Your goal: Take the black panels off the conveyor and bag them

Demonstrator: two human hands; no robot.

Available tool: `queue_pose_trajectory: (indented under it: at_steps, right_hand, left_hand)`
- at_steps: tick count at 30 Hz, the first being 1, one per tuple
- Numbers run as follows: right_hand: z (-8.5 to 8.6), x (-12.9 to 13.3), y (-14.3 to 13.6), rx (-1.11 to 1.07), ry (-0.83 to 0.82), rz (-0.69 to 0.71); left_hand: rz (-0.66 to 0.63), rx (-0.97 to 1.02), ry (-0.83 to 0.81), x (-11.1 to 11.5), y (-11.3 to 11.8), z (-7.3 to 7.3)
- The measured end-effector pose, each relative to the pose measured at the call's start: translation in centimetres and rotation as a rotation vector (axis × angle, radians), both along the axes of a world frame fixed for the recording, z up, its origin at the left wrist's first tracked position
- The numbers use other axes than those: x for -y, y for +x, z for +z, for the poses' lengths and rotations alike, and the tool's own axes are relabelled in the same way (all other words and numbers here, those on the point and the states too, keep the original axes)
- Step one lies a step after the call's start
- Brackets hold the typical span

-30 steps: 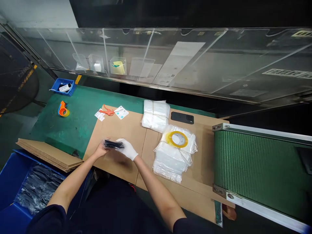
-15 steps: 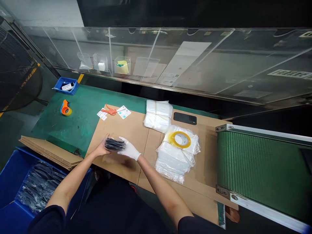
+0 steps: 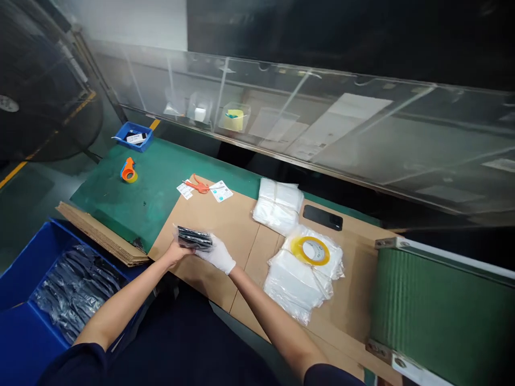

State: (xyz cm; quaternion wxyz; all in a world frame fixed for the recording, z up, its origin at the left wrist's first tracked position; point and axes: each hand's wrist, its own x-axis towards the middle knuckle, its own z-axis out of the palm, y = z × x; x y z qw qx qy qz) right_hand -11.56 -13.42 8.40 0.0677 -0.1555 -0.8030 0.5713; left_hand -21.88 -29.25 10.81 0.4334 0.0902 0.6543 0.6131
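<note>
A stack of dark items in clear plastic (image 3: 195,238) is held between my two hands above the brown cardboard sheet (image 3: 241,214). My bare left hand (image 3: 177,254) grips its left end from below. White-gloved, my right hand (image 3: 216,255) holds the right end. Beyond the stack, orange scissors (image 3: 197,184) lie across small printed cards (image 3: 221,191). To the right are a bundle of clear bags (image 3: 277,205) and a second bag pile (image 3: 295,284) with a yellow tape roll (image 3: 316,251) on top.
A blue bin (image 3: 20,254) with dark bagged items and folded cardboard (image 3: 102,236) stand at left. An orange tape dispenser (image 3: 129,171) and small blue tray (image 3: 132,136) sit on the green table. A phone (image 3: 322,217) lies near the green conveyor (image 3: 434,311).
The view has swung left, shifting the scene rightward. My left hand has moved lower under the stack, and the stack's layers look straighter and more even.
</note>
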Motion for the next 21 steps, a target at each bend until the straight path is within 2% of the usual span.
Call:
queue_pose_trajectory:
  at_steps: [4,7,10,12,14,16,19,21]
  right_hand:
    - [6.3,3.4,-1.3,-0.098,0.193,0.193]
    - [11.9,8.0,-4.3,-0.162,0.207,0.319]
    - [16.7,15.1,-8.5,-0.157,0.151,0.455]
    - [18.4,20.8,-11.4,-0.089,0.159,0.514]
    - [18.2,26.8,-14.2,0.012,0.235,0.559]
    - [16.1,32.3,-16.8,0.123,0.356,0.608]
    - [10.5,38.2,-20.0,0.33,0.564,0.654]
    - [6.3,40.4,-21.5,0.452,0.66,0.628]
  left_hand:
    - [0.157,0.045,0.158,5.7,1.2,7.0]
    - [0.301,-0.013,0.251,11.7,0.9,11.4]
    - [0.485,-0.112,0.307,19.8,0.0,13.6]
    - [0.683,-0.223,0.289,26.4,0.0,13.6]
    - [0.937,-0.327,0.213,33.4,1.1,12.4]
    - [1.139,-0.316,0.11,39.9,3.6,10.6]
    - [1.313,-0.181,-0.052,47.5,9.5,8.2]
    - [1.383,-0.081,-0.158,51.1,14.1,7.7]
